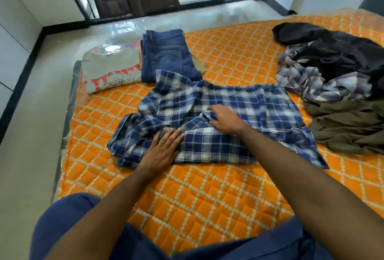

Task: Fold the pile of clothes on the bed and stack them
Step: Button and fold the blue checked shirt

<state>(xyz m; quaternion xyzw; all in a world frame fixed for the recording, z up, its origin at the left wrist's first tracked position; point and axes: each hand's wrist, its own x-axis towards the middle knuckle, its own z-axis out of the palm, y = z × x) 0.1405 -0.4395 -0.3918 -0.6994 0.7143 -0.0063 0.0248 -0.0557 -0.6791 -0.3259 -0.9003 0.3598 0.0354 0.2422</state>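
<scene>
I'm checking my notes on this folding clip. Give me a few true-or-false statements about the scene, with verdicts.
1. Both hands rest on the blue-and-white plaid shirt. True: left hand, right hand.
2. The folded blue jeans lie right of the unfolded pile. False: they lie left.
3. The grey printed T-shirt is folded beside the jeans. True.
4. The orange quilted bedcover is plain. False: it has a pale diamond lattice.
5. The olive-brown garment is folded. False: it lies crumpled.

The olive garment and the black garment run off the right edge. The plaid shirt covers the jeans' lower end. The grey T-shirt's print is unreadable.
</scene>
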